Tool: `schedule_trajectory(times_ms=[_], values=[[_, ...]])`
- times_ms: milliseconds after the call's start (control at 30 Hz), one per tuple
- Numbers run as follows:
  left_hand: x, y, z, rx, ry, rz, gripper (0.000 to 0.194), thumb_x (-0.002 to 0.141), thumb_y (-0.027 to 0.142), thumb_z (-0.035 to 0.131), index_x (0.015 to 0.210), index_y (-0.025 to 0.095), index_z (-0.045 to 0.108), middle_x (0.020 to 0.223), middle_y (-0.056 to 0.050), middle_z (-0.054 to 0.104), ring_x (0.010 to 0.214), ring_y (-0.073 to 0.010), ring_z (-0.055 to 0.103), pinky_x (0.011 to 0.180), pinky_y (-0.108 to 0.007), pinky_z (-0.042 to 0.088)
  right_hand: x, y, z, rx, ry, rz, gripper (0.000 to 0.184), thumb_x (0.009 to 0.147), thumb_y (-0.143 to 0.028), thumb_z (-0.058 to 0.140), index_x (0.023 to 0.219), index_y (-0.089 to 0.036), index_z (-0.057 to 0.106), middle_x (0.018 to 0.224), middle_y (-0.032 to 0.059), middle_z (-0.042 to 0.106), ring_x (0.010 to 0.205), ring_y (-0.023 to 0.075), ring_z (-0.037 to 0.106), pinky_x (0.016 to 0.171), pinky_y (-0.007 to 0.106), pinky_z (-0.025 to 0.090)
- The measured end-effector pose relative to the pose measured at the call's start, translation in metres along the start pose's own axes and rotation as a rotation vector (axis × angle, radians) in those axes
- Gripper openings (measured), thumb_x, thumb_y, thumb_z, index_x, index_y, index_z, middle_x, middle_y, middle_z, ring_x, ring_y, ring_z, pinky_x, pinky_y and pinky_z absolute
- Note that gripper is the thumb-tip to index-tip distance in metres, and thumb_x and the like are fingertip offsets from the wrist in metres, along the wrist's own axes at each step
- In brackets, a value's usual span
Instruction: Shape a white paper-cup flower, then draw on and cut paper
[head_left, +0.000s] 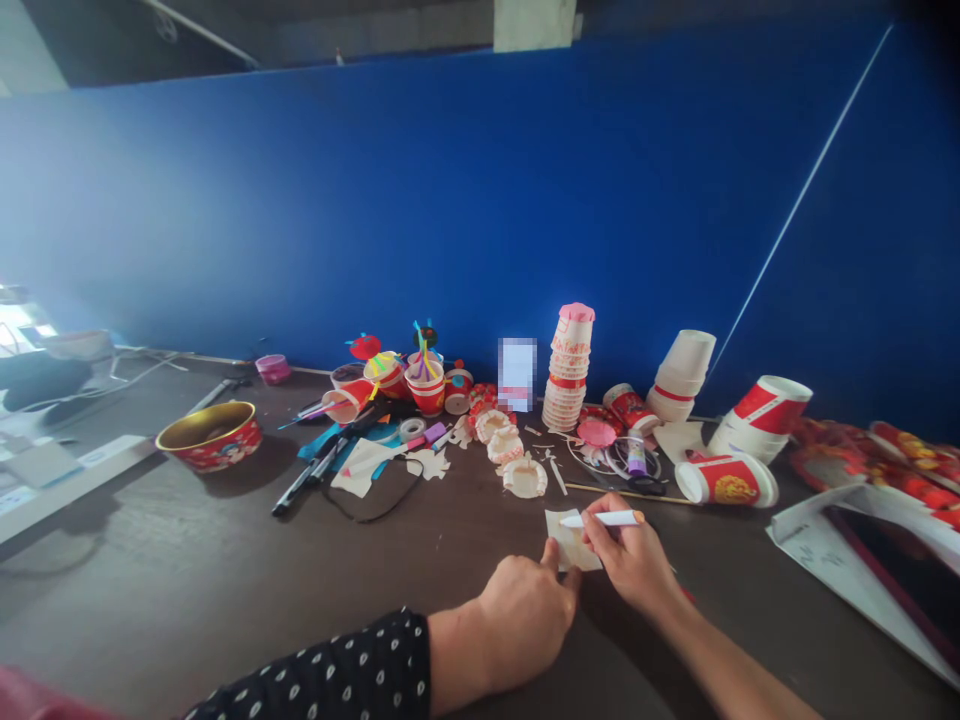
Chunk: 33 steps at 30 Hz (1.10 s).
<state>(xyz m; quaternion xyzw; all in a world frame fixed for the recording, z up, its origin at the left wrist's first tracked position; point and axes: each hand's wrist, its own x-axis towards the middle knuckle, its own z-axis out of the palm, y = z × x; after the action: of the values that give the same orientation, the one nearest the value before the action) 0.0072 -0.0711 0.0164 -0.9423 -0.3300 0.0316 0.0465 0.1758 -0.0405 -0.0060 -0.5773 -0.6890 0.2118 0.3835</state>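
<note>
Dark patterned sleeve (330, 670) is covering the left forearm along the bottom of the frame, and the left hand (525, 610) is pressing its extended fingertips onto a small paper (564, 558), apparently to keep it from sliding; its other fingers are curling out of sight, so whether they are closing on anything, I cannot tell. Just right of it, the right hand (630, 560) is gripping a white pen (611, 519) near its tip, probably for fine control, and the tip is pointing over the paper; whether it is touching is unclear. Both are lying low, right of centre, on the table (420, 560). Beyond the hands, scalloped cup pieces (523, 479) are sitting in a row, perhaps lined up to stay within reach. A tall cup stack (568, 375) is standing upright, likely nested to save room, while a red-banded cup (727, 481) is lying on its side at right. Counting up, one pen, one small paper, three pale scalloped pieces, one tall stack, one glue stick (636, 455), one tape roll (412, 430) and, at left, one gold-lined bowl (214, 440) are showing; the nested cups are overlapping too closely for counting.
</note>
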Motion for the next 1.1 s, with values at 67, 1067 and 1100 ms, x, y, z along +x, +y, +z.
schedule_trajectory(times_ms=[67,1067,1100], values=[[0.0001,-0.0001,-0.0001,-0.002,-0.002,0.003,0.032,0.084,0.021,0.031,0.112,0.011,0.043,0.111,-0.023,0.051,0.068,-0.0211,0.062,0.048,-0.028,0.047,-0.0002,-0.0003,-0.0002,-0.011,0.001,-0.001,0.022,0.080,-0.041,0.041,0.072,-0.021,0.048,0.059,-0.0002,0.061,0.054,0.0143,0.057,0.052,0.022,0.040],[-0.0014,0.0003,-0.0037,-0.013,-0.045,0.022,0.037,0.082,0.016,0.034,0.117,0.008,0.040,0.108,-0.023,0.054,0.071,-0.0218,0.062,0.049,-0.027,0.045,-0.0008,-0.0083,-0.0048,-0.079,-0.046,-0.053,0.025,0.077,-0.040,0.041,0.065,-0.021,0.050,0.055,-0.0003,0.057,0.051,0.0145,0.052,0.049,0.024,0.037],[-0.0013,0.0002,-0.0041,-0.015,-0.051,0.022,0.036,0.082,0.016,0.034,0.117,0.009,0.040,0.109,-0.024,0.054,0.071,-0.0214,0.062,0.049,-0.027,0.045,-0.0009,-0.0083,-0.0048,-0.082,-0.047,-0.053,0.025,0.077,-0.041,0.041,0.064,-0.021,0.049,0.054,-0.0004,0.057,0.051,0.0145,0.052,0.049,0.024,0.037]])
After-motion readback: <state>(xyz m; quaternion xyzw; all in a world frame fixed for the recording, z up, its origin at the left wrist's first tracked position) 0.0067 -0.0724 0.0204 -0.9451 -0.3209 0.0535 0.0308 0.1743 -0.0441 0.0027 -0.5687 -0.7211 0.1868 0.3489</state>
